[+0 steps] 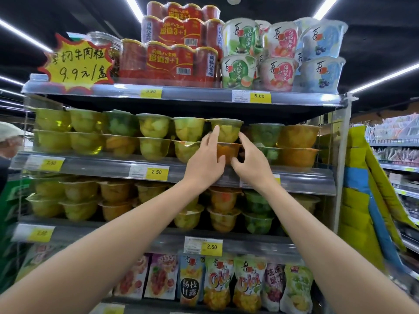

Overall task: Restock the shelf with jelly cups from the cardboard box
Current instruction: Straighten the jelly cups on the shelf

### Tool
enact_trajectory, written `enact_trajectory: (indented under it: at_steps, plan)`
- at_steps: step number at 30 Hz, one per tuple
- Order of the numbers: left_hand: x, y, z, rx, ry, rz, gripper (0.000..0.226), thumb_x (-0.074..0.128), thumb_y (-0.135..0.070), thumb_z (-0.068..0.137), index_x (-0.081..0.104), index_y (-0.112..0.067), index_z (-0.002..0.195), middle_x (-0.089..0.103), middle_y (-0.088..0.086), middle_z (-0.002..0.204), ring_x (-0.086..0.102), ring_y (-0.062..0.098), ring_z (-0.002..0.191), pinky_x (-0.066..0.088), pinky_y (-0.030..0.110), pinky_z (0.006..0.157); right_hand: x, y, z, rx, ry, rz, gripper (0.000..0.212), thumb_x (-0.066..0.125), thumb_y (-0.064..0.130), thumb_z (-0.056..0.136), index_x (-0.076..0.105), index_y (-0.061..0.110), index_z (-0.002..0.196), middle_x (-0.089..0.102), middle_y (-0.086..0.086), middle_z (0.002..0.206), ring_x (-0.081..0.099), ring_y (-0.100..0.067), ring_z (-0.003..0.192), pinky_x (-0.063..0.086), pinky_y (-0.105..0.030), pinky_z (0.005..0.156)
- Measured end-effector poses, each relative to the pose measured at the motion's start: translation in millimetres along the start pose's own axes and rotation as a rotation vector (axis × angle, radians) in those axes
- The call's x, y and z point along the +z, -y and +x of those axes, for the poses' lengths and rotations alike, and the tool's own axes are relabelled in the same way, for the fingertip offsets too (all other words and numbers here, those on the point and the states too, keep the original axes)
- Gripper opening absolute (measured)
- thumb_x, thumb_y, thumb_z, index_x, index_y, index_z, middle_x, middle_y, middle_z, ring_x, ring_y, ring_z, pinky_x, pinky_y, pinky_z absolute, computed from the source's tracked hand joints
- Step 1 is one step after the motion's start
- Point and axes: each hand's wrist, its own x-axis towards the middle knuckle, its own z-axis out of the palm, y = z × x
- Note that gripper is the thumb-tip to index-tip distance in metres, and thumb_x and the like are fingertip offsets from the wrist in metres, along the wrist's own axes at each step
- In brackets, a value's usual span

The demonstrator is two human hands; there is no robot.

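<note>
Yellow-green jelly cup (226, 131) stacked on an orange jelly cup (227, 150), just above frame centre, in the front row of the second shelf (102, 165). Both cups sit upright, with like stacks of two touching them at 3 and 9 o'clock.

Left hand (205, 162): back to the camera, at 9 o'clock of the stack. Its fingers (215, 132) are straight and lie up against the side of the yellow-green jelly cup, with the thumb against the base of the orange jelly cup.

Right hand (250, 162): at 3 o'clock of the stack. Its fingers (243, 138) curve round the right side of the stack, and the thumb hooks under the orange jelly cup, so that the hand grips that cup.

Yellow price tag (156, 172), marked 2.50, on the shelf rail at 8 o'clock of the hands.

Top shelf, 12 o'clock: red can multipacks (170, 62), large jelly tubs (278, 71) in green, pink and blue, and a starburst price sign (77, 64) towards 10 o'clock.

Third shelf, below the forearms: more jelly cups in two tiers (217, 207). At 6 o'clock hang fruit jelly pouches (218, 282).

At 9 o'clock, at the frame edge, stands a person in a white cap (9, 130).
</note>
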Motion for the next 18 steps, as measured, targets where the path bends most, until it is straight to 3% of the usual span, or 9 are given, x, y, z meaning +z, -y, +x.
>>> enact_trajectory:
  at_steps: [3,6,10,18]
  plan:
    - [-0.2,8.1,3.6,0.062,0.019,-0.027,0.068,0.052,-0.016,0.096,0.015,-0.022,0.153,0.020,0.003,0.158,0.033,0.021,0.139,0.037,0.031,0.105,2.5,-0.8,-0.5,-0.009,-0.038,0.003,0.066,0.059,0.024,0.092,0.030,0.016,0.150,0.042,-0.001,0.149,0.043,-0.019,0.133,0.041,-0.034,0.106]
    - [1.8,15.2,3.5,0.075,0.015,-0.007,0.064,0.052,-0.015,0.097,0.021,-0.020,0.152,0.024,0.004,0.157,0.034,0.021,0.139,0.036,0.031,0.106,2.0,-0.6,-1.4,-0.016,-0.057,-0.019,0.063,0.058,0.020,0.093,0.031,0.016,0.150,0.039,0.000,0.151,0.037,-0.017,0.138,0.034,-0.027,0.107]
    - [0.8,18.2,5.5,0.100,0.003,-0.016,0.063,0.053,-0.012,0.096,0.024,-0.018,0.151,0.030,0.007,0.154,0.035,0.023,0.138,0.034,0.031,0.108,4.0,0.8,-1.0,-0.018,-0.089,-0.057,0.063,0.058,0.021,0.093,0.031,0.019,0.150,0.039,0.002,0.151,0.037,-0.016,0.137,0.035,-0.024,0.103]
    - [0.8,20.7,12.5,0.118,-0.012,-0.053,0.062,0.060,-0.011,0.092,0.032,-0.017,0.146,0.053,0.008,0.134,0.054,0.024,0.119,0.044,0.032,0.096,5.2,4.9,-1.0,0.005,-0.137,-0.109,0.061,0.060,0.020,0.093,0.034,0.016,0.148,0.045,-0.002,0.147,0.044,-0.021,0.133,0.040,-0.029,0.102]
